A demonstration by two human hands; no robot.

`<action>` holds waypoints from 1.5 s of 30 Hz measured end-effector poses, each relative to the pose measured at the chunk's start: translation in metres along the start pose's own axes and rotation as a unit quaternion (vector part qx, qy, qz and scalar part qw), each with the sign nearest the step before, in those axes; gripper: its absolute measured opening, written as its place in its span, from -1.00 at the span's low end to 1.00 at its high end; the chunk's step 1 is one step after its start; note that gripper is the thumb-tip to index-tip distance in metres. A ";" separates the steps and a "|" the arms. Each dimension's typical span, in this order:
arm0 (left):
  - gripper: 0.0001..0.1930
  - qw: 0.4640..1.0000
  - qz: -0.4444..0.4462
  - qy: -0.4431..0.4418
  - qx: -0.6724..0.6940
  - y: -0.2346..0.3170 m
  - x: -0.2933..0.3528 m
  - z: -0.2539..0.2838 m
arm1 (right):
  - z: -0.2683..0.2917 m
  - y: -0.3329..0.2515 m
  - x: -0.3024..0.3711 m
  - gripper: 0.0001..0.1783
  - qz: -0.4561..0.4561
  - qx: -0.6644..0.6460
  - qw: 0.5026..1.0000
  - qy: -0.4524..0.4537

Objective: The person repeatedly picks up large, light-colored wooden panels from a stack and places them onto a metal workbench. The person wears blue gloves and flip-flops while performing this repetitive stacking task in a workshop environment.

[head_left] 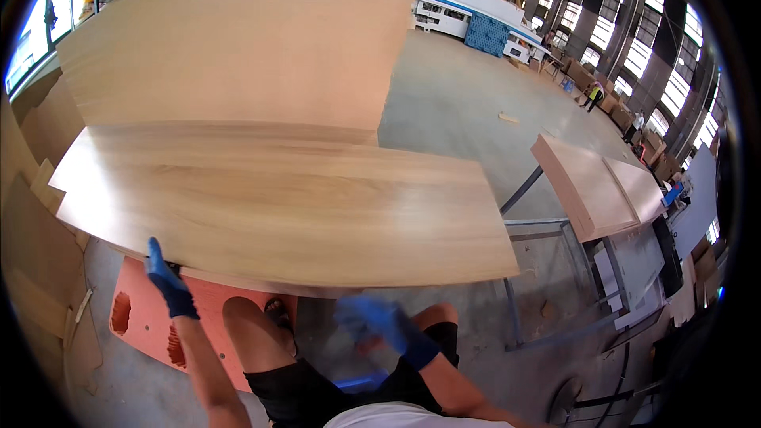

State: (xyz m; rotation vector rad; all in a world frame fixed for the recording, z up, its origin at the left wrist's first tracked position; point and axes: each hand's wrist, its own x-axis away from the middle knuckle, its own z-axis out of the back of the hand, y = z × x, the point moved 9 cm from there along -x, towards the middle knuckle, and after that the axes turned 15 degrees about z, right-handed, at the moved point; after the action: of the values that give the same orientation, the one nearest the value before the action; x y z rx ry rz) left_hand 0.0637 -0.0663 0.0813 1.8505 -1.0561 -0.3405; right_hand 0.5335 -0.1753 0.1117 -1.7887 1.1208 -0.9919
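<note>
A long wood-grain panel (301, 206) lies across in front of me, its near edge facing my body. At that edge, on the left, my left hand (168, 284) in a blue glove grips the panel. Its thumb lies up against the edge, and the other fingers are mostly hidden underneath. My right hand (384, 325), also blue-gloved, is off the panel, above my lap and just below the near edge. Motion smears its fingers, so whether it holds anything is unclear. A blurred blue object (361, 383) shows between my legs.
A tall stack of plain boards (246, 40) stands behind the panel. An orange plastic piece with holes (151, 325) is below left. At right, more boards (587, 186) rest near a metal frame (547, 341). Far off are a white machine (452, 12) and people (593, 95).
</note>
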 end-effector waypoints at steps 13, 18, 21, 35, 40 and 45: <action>-0.56 0.929 -0.224 0.163 -0.247 0.011 -0.081 -0.025 | 0.171 -0.151 -0.019 -0.65 0.355 0.389 0.776 0.348; -0.43 0.830 -0.210 0.311 -0.413 0.041 -0.119 -0.011 | 0.178 -0.097 -0.101 -0.53 0.211 0.287 0.911 0.208; -0.45 0.819 -0.202 0.308 -0.441 0.049 -0.134 -0.006 | 0.168 -0.093 -0.116 -0.50 0.262 0.261 0.912 0.178; -0.39 0.805 -0.159 0.320 -0.473 0.064 -0.171 0.022 | 0.130 -0.107 -0.116 -0.43 0.208 0.469 0.839 0.181; -0.33 0.735 -0.104 0.318 -0.589 0.073 -0.198 0.035 | 0.109 -0.104 -0.128 -0.42 0.235 0.482 0.824 0.182; -0.33 0.771 -0.141 0.304 -0.542 0.081 -0.188 0.031 | 0.106 -0.099 -0.132 -0.38 0.247 0.530 0.786 0.202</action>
State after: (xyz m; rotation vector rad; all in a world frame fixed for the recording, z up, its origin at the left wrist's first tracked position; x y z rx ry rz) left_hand -0.1083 0.0477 0.0961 0.8939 -0.0143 -0.3694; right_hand 0.6197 -0.0008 0.1333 -0.3514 0.8801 -1.3122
